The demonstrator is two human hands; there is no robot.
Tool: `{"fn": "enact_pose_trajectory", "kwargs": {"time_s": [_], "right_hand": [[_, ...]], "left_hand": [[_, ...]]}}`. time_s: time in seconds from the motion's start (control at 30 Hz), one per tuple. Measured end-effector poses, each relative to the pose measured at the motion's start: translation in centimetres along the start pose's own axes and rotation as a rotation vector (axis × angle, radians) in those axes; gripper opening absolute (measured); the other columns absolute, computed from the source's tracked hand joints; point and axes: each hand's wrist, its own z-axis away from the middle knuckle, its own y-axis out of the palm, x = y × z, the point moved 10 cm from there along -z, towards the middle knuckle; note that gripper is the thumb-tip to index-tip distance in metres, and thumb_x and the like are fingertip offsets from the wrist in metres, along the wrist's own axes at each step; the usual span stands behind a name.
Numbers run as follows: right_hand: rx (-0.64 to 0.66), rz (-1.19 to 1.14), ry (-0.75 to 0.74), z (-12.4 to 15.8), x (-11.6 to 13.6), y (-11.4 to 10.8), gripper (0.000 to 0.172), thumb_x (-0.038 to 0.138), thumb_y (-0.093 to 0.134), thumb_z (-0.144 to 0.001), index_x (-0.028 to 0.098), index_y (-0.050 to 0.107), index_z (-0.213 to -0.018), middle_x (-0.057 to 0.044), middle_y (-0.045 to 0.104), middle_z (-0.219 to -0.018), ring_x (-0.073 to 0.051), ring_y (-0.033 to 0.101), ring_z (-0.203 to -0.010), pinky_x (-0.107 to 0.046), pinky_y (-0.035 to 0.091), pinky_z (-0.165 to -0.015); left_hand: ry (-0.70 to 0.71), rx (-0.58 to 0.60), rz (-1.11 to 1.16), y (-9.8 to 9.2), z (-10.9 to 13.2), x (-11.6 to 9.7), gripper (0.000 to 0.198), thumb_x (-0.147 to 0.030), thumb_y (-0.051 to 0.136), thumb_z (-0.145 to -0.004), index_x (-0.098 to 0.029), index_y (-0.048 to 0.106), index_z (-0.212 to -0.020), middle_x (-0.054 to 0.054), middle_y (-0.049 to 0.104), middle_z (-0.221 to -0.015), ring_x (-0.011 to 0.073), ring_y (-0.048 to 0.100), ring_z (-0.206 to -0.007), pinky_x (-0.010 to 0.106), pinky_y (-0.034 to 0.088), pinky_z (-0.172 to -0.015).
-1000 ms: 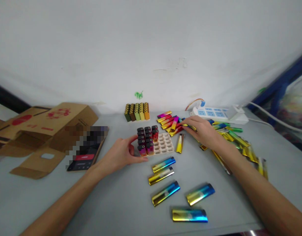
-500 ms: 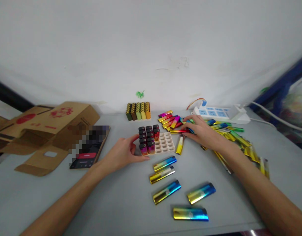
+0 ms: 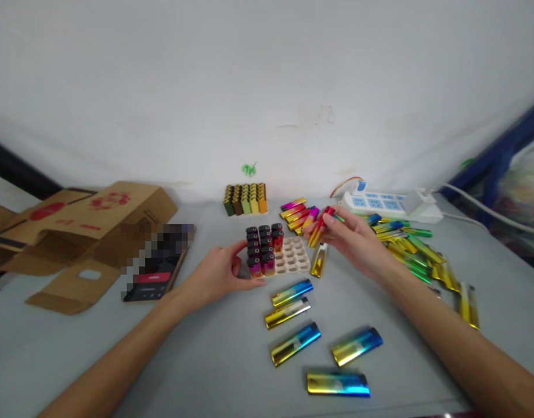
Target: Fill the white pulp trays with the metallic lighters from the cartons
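Observation:
My left hand is curled round the left end of a pale lighter tray, its thumb along the front edge. Purple lighters with black tops stand upright in the tray's left columns, and red lighters are beside them. The holes at the right of the tray show bare. My right hand pinches a red-and-gold lighter just above the table, right of the tray. A gold-and-silver lighter lies below that hand. Red, purple and gold lighters lie behind it.
Several blue-and-gold lighters lie across the front. A pile of gold and green lighters spreads at the right, before a white power strip. A full lighter block stands by the wall. A phone and cardboard box are left.
My right hand has lifted from the loose lighters and turned, now holding up a red-and-gold lighter nearer the tray. The left hand keeps its place at the tray.

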Motion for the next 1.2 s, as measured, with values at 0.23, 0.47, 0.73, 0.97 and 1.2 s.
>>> {"fn": "enact_pose_trajectory", "kwargs": {"time_s": [0.23, 0.47, 0.73, 0.97, 1.2], "right_hand": [[0.072, -0.029, 0.018, 0.9, -0.4, 2.8, 0.033, 0.056, 0.068, -0.101, 0.026, 0.055, -0.093, 0.007, 0.057, -0.076, -0.011, 0.058, -0.060, -0.024, 0.052, -0.058], [0.027, 0.026, 0.092, 1.1, -1.6, 2.9, 0.046, 0.070, 0.064, -0.097, 0.025, 0.054, -0.092, 0.009, 0.039, -0.065, -0.009, 0.027, -0.051, -0.021, 0.022, -0.045], [-0.035, 0.149, 0.137, 0.9, -2.9, 2.4, 0.054, 0.060, 0.043, -0.100, 0.025, 0.041, -0.059, 0.006, 0.030, -0.055, -0.011, 0.020, -0.048, -0.029, 0.015, -0.045], [-0.097, 0.226, 0.098, 1.2, -2.1, 2.0, 0.043, 0.046, 0.041, -0.095, 0.026, 0.039, -0.058, 0.005, 0.031, -0.054, -0.012, 0.020, -0.049, -0.029, 0.016, -0.044], [-0.093, 0.111, 0.176, 1.1, -3.1, 2.2, 0.052, 0.065, 0.049, -0.097, 0.023, 0.049, -0.066, 0.007, 0.030, -0.056, -0.011, 0.021, -0.049, -0.026, 0.016, -0.045]], "left_hand": [[-0.005, 0.002, 0.015, 0.1, 0.0, 0.0, 0.070, -0.070, 0.080, -0.072, -0.017, 0.064, -0.114, -0.010, 0.051, -0.053, 0.0147, 0.045, -0.051, 0.026, 0.025, -0.052], [0.014, -0.008, -0.004, 0.1, -0.1, -0.1, 0.068, -0.071, 0.080, -0.073, -0.018, 0.064, -0.111, -0.009, 0.052, -0.053, 0.0148, 0.045, -0.050, 0.026, 0.025, -0.051], [0.026, -0.010, 0.000, 0.2, -0.1, 0.0, 0.069, -0.069, 0.081, -0.074, -0.017, 0.065, -0.117, -0.009, 0.054, -0.053, 0.0147, 0.046, -0.049, 0.026, 0.027, -0.051], [0.029, -0.019, -0.003, 0.1, -0.1, -0.1, 0.068, -0.068, 0.081, -0.073, -0.017, 0.065, -0.116, -0.009, 0.053, -0.052, 0.0147, 0.046, -0.049, 0.026, 0.026, -0.051], [0.025, -0.018, -0.019, 0.1, -0.1, 0.0, 0.066, -0.068, 0.080, -0.074, -0.018, 0.064, -0.113, -0.009, 0.054, -0.054, 0.0146, 0.047, -0.050, 0.026, 0.026, -0.052]]}}
